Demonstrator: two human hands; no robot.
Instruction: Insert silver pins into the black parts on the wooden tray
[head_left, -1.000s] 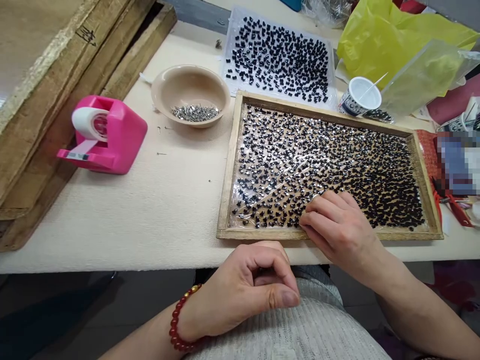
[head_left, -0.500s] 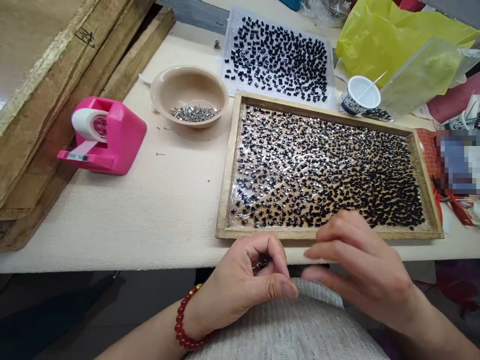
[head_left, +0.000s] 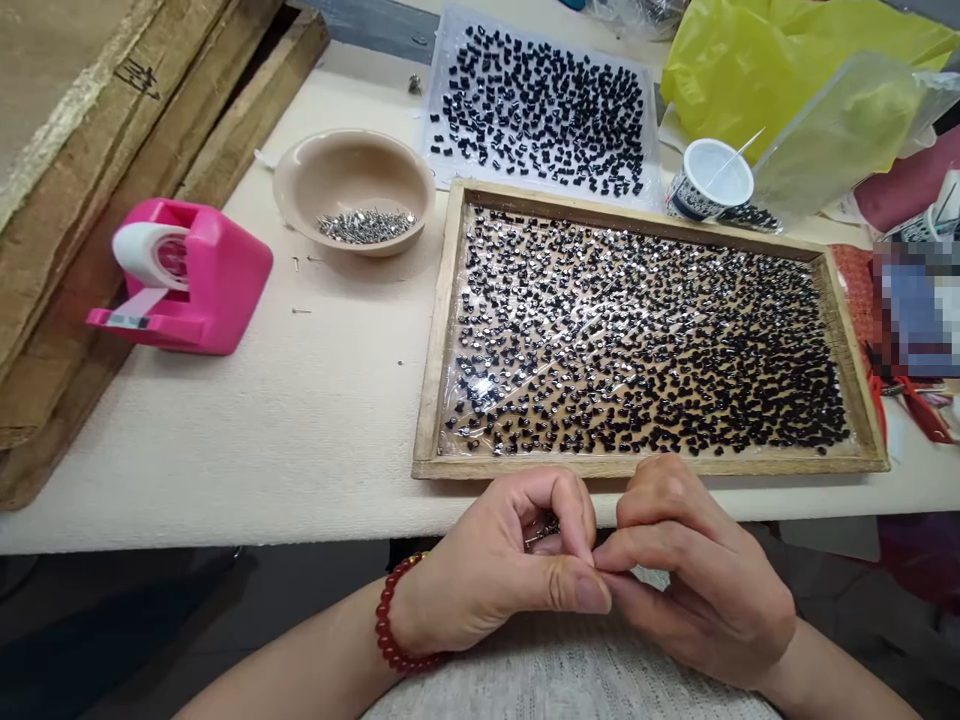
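My left hand (head_left: 517, 560), with a red bead bracelet (head_left: 397, 620) at the wrist, curls round several small metal pins (head_left: 543, 527) near the table's front edge. Its thumb and index finger are pinched together. My right hand (head_left: 697, 570) meets it at the fingertips, thumb and finger closed on something too small to make out. Just beyond both hands lies a wooden-framed tray (head_left: 431, 400) covered with small black pieces (head_left: 645, 350). A beige bowl (head_left: 300, 180) behind and to the left holds metal pins (head_left: 367, 226).
A pink tape dispenser (head_left: 225, 280) stands left, beside stacked wooden frames (head_left: 90, 200). Behind the tray are a white sheet with black pieces (head_left: 540, 110), a patterned cup (head_left: 709, 180) and a yellow bag (head_left: 795, 70). Loose pins (head_left: 301, 311) lie near the bowl.
My right hand has moved left and its fingertips have come together at my left hand's fingertips. The view has shifted slightly, so the table items appear further left.
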